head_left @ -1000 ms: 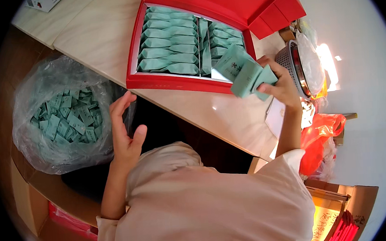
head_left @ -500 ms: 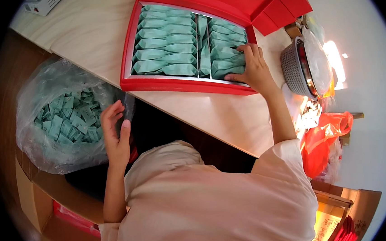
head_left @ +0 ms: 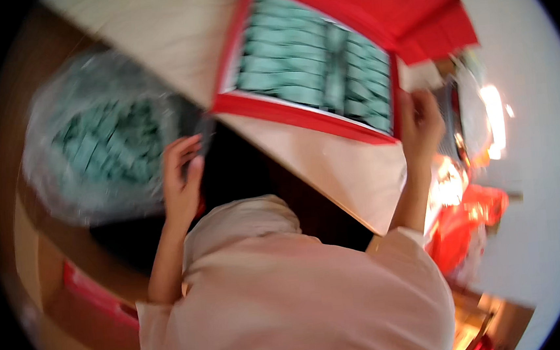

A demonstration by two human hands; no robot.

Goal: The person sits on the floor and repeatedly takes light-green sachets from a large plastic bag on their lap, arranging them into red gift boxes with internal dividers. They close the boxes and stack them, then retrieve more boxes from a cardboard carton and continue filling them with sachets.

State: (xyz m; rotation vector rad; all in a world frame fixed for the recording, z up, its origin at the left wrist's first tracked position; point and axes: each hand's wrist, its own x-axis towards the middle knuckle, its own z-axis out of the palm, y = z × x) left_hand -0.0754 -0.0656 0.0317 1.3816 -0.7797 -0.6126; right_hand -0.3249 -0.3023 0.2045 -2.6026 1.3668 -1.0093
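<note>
A red box [head_left: 302, 126] with its lid [head_left: 411, 7] raised lies on the table, filled with rows of pale green sachets [head_left: 284, 59]. A narrow column of sachets stands on end between its left and right rows. My right hand [head_left: 423, 124] is at the box's right side wall, its fingers bent and smeared by motion; whether they grip the wall cannot be made out. My left hand [head_left: 182, 183] hangs off the table edge with fingers apart and nothing in them. Beside it sits a clear plastic bag [head_left: 45, 154] of loose green sachets [head_left: 107, 146].
The pale table [head_left: 332, 164] has a slanting front edge. At its right are a grey basket [head_left: 448, 116] and a red plastic bag [head_left: 462, 226], close to the white wall [head_left: 532, 122]. Cardboard boxes stand low at the left [head_left: 30, 254] and lower right [head_left: 512, 321].
My right hand has left the sachets inside the box and moved right to its side wall. The box appears farther right and more tilted in the picture, as the whole view has shifted.
</note>
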